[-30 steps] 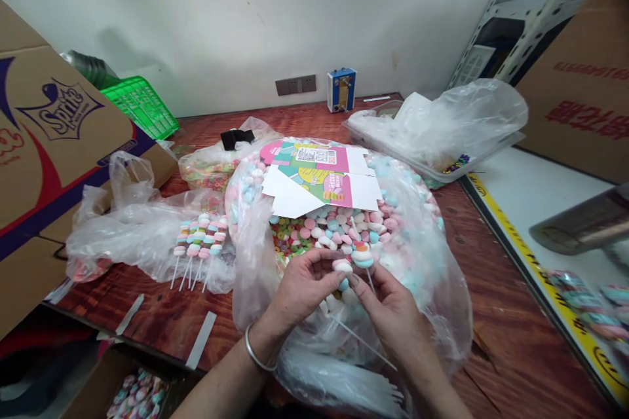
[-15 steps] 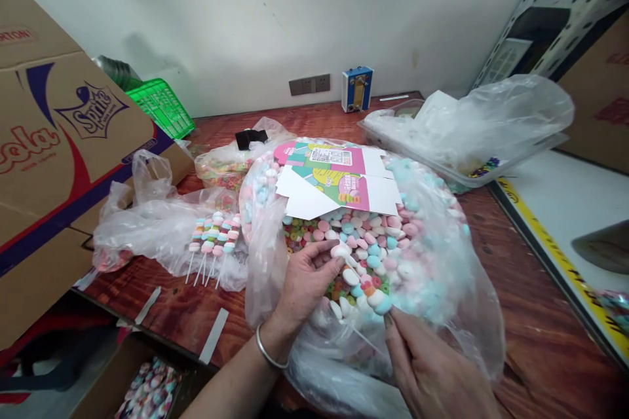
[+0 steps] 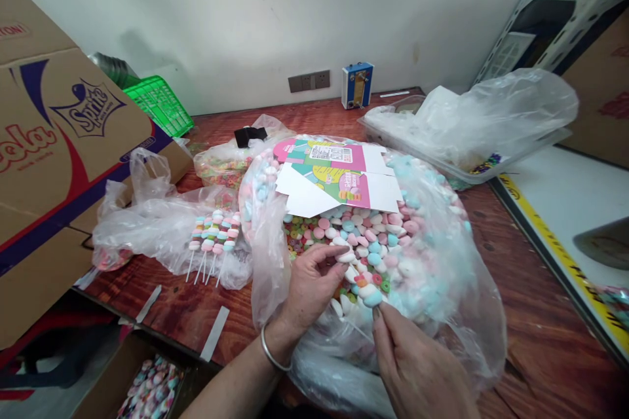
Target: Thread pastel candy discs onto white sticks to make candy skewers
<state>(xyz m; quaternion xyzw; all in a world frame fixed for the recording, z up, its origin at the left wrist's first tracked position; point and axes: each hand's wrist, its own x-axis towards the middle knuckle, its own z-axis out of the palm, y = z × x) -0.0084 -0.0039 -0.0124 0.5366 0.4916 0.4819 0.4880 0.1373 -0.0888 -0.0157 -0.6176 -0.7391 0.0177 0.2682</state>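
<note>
My left hand (image 3: 309, 281) pinches a white candy piece (image 3: 345, 256) over a big clear plastic bag (image 3: 442, 288) full of pink, blue and white candies. My right hand (image 3: 415, 366) grips a thin white stick (image 3: 354, 330) that carries a few candies at its tip, the lowest one blue (image 3: 372, 298). The stick tip points toward the piece in my left hand. A flat folded pink and white carton (image 3: 339, 177) lies on top of the candy in the bag. A silver bangle sits on my left wrist.
Several finished candy skewers (image 3: 213, 242) lie on plastic to the left. A Sprite cardboard box (image 3: 63, 137) stands at far left, a green basket (image 3: 160, 105) behind it. A plastic-covered tray (image 3: 472, 124) sits back right. A carton of candies (image 3: 147, 393) is below the table edge.
My right hand dropped with the stick from beside my left hand toward the bag's near side, then rose a little. My left hand stayed over the candies, holding a white piece.
</note>
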